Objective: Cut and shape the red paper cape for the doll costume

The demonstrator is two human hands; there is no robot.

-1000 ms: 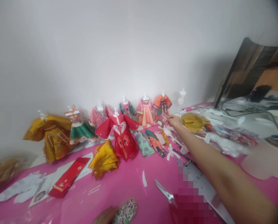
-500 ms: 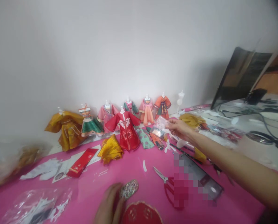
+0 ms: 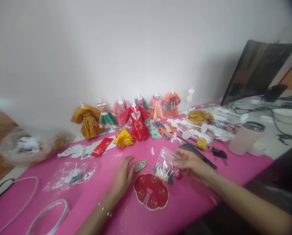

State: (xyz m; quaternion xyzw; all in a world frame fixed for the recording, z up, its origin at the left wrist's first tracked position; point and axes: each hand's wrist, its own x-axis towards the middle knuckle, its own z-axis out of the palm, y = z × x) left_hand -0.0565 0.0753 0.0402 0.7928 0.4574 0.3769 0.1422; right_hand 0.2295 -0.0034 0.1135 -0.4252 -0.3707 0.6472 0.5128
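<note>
Pinched in the fingers of my right hand (image 3: 191,164) is a small clear plastic bag (image 3: 164,163) with dark and pale pieces inside, held over the pink mat (image 3: 106,202). Beneath the bag's lower left lies a red scalloped collar piece (image 3: 158,195) with a pale trimmed edge and a slit. My left hand (image 3: 122,173) rests on the mat, thumb and fingers apart, holding nothing. Just right of its thumb sits a speckled, glittery oval piece (image 3: 141,165). The scissors are mostly hidden behind the bag and right hand.
Small dressed doll stands, among them a red robe (image 3: 137,122), line the wall. A phone (image 3: 199,156), keys (image 3: 219,154) and a jar (image 3: 246,138) are at right. A red packet (image 3: 102,147), a bag of white parts (image 3: 73,176) and a tape roll (image 3: 50,217) lie left.
My right hand has brought the clear bag back from the pile near the wall to above the red collar. My left hand has opened beside the glittery piece. The view has shifted.
</note>
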